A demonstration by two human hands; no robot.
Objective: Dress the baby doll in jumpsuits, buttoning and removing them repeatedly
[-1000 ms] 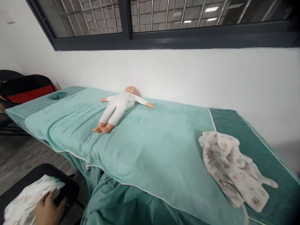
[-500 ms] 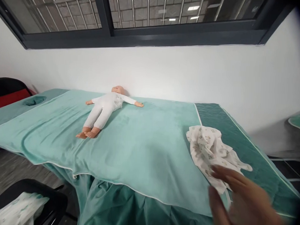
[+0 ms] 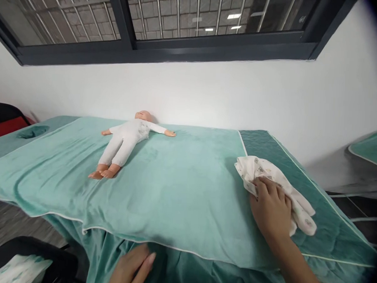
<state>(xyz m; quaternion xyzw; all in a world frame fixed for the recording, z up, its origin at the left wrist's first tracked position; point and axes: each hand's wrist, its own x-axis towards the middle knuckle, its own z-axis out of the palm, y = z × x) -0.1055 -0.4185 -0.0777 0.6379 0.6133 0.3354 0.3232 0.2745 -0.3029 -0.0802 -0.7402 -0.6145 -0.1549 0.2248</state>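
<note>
While the left hand (image 3: pixel 133 265) hangs at the near edge of the bed, its fingers loosely curled and gripping nothing visible, a black chair (image 3: pixel 36 249) stands to its left, carrying a white item with green print (image 3: pixel 20 269) that the frame cuts off. To the right, the right hand (image 3: pixel 272 208) has its fingers sunk into the folds of a white printed garment (image 3: pixel 281 175), grasping the bunched fabric near the right end of the bed. The garment lies across the border where a mint-green towel (image 3: pixel 180 190) gives way to a darker green quilted cover (image 3: pixel 325 208). Farther off, left of centre, a baby doll (image 3: pixel 129 135) in a white bodysuit lies face up on the towel, arms spread, bare feet toward the near side and head at the far edge. Beyond it rises a white wall (image 3: pixel 193 94), topped by a dark-framed window (image 3: pixel 222 47) with metal bars behind the glass.
</note>
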